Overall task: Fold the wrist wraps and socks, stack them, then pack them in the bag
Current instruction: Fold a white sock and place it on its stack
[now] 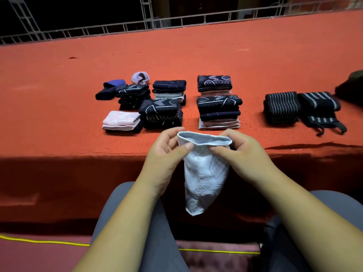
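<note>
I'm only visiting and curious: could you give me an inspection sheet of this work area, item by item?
Surface: table covered in red cloth.
Job's things: stacks of folded socks mid-table; two black striped wrist wraps folded at right; a lavender sock and blue socks loose at back left; one white sock held unfolded before the table's edge.
Clutter: dark item cut off at right edge, cannot tell what.
Grippers: left hand and right hand each pinch the white sock's cuff.
Cables: yellow cable along the floor.
Surroundings: metal truss railing behind the table.
</note>
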The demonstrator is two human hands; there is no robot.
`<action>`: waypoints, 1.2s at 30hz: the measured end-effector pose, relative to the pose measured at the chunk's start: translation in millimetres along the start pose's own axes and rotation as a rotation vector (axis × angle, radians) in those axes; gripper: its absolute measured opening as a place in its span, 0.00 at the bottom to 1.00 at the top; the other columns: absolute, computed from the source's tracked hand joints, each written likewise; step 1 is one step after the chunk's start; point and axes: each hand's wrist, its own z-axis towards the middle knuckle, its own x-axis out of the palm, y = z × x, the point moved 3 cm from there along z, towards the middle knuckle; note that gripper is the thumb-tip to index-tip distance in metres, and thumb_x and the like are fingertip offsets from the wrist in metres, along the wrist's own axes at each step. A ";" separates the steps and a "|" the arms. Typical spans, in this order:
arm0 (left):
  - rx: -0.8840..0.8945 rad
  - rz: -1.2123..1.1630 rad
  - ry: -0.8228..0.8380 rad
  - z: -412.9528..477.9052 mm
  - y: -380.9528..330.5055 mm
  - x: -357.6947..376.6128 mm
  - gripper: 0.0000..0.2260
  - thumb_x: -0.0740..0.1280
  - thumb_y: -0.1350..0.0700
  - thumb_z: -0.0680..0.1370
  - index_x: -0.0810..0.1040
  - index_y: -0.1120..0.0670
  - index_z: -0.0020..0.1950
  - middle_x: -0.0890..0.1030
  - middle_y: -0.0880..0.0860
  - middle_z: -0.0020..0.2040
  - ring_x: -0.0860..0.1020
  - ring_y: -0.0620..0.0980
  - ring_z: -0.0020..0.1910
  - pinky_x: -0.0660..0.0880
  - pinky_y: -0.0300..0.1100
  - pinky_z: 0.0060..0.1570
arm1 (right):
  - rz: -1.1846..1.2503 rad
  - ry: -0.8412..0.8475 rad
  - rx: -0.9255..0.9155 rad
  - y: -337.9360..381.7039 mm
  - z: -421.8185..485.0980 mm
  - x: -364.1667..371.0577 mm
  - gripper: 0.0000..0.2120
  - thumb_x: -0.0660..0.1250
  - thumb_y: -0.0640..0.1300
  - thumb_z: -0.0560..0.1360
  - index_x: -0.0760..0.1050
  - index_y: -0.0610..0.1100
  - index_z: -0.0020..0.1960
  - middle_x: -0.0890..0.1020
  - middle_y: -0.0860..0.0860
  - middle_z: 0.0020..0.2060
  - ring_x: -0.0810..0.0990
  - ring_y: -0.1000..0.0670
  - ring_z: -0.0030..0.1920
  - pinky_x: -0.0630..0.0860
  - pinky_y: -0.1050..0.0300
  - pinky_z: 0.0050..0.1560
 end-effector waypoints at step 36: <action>-0.017 0.266 0.029 3.2 18.3 9.3 0.21 0.71 0.72 0.76 0.77 0.58 0.67 0.85 0.57 0.62 0.83 0.56 0.63 0.79 0.54 0.66 | 0.000 -0.137 0.082 2.3 3.0 -1.0 0.06 0.75 0.42 0.77 0.81 0.46 0.52 0.86 0.54 0.45 0.83 0.55 0.47 0.79 0.53 0.52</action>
